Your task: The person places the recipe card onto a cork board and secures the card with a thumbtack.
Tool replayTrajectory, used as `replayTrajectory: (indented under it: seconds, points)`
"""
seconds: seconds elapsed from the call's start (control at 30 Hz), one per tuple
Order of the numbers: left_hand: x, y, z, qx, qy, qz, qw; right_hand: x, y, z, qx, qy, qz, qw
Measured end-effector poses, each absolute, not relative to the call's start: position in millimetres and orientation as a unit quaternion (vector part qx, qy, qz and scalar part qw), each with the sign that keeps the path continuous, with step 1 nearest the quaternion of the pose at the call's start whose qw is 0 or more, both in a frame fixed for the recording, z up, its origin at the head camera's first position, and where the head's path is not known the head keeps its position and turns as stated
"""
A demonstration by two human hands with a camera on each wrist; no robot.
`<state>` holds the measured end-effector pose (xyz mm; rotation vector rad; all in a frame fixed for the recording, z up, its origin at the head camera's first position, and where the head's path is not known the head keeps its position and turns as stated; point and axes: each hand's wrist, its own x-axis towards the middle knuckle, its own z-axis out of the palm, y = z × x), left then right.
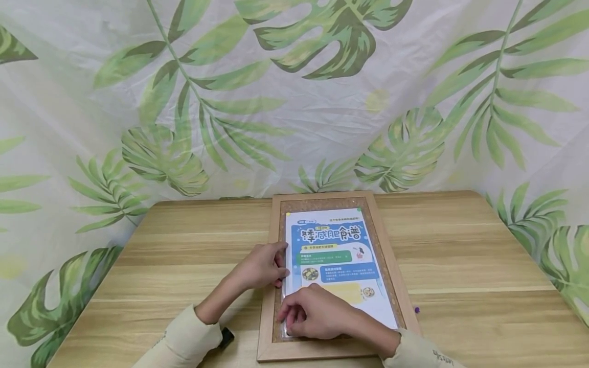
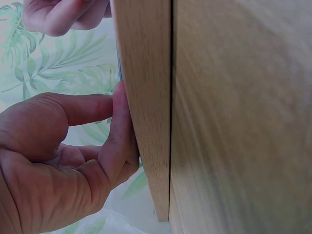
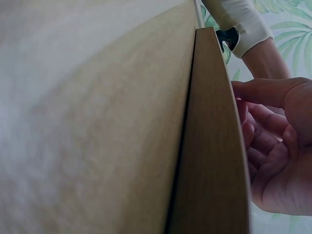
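Observation:
A printed sheet [image 1: 338,245] with a blue banner and Chinese lettering lies on a wood-framed cork board [image 1: 384,240]. Along the sheet's left edge, my left hand [image 1: 262,267] touches down with index finger and thumb apart. Side-on in the left wrist view, the left hand [image 2: 53,156] meets the board's frame [image 2: 146,112]. My right hand [image 1: 317,313], fingers bent, is at the sheet's lower left corner. Whether it pinches the corner is hidden. In the right wrist view, one finger of the right hand [image 3: 287,141] reaches over the frame edge [image 3: 214,136].
A yellow pin [image 1: 288,213] and a green pin [image 1: 359,209] sit at the sheet's top corners. A purple pin [image 1: 417,309] lies on the wooden table [image 1: 478,255], right of the board. Something black [image 1: 226,338] shows by the left sleeve. A leaf-patterned cloth [image 1: 322,117] hangs behind.

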<state>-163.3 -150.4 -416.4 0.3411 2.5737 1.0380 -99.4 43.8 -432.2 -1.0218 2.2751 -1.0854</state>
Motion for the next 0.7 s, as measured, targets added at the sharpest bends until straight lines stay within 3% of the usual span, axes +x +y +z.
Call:
replayTrajectory:
  seconds: [0.7]
  points:
    - [-163.7, -150.0, -417.9, 0.123, 0.912, 0.354, 0.165, -99.6, 38.0, -429.0, -0.320, 0.838, -0.389, 0.210]
